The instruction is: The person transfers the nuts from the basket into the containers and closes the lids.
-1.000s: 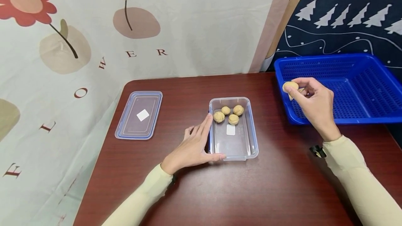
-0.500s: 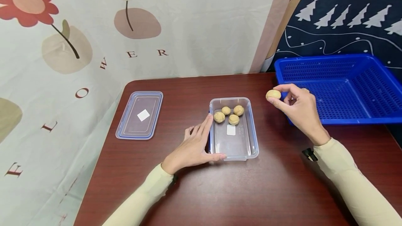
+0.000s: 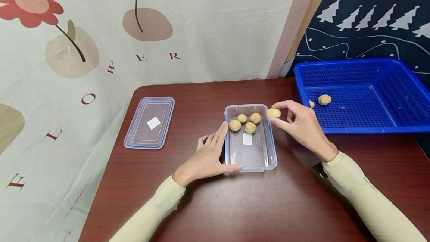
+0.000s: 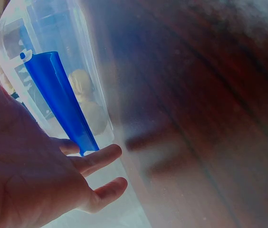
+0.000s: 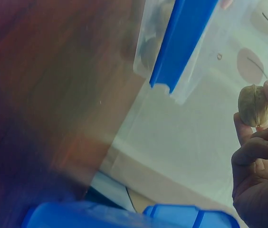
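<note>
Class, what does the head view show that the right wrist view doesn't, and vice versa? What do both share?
Only the head view: the lid lying on the table and two walnuts in the blue basket.

Only the right wrist view: the blue latch on the side of the clear container facing the right hand.

Both: that hand pinching a walnut, plus the container, table and at least part of the basket.

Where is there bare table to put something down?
Bare table lies between the lid and the container, beyond the left hand, and at the near side between the sleeves. The container's far end is crowded: four walnuts inside, and the right hand holding another walnut close by.
</note>
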Action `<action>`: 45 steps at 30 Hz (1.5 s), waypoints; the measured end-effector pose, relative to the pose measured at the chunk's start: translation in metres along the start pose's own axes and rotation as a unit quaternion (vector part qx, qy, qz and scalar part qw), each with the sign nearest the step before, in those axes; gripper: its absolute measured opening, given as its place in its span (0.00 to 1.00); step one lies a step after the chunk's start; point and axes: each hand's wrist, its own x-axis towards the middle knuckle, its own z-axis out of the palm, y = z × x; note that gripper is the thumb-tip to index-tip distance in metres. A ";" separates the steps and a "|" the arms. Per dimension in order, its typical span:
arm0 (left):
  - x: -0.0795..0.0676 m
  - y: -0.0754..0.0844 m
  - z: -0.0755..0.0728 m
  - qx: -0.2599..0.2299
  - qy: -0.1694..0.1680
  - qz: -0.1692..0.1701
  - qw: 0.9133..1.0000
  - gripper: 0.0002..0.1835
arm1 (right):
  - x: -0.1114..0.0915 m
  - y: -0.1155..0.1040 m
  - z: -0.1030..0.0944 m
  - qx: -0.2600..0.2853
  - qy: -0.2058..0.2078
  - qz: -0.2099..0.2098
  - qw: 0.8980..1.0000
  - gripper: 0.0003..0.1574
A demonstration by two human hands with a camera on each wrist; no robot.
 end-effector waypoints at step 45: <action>0.000 0.000 0.002 -0.007 0.000 -0.001 1.000 0.75 | -0.004 -0.019 0.040 -0.127 -0.193 0.023 0.973 0.18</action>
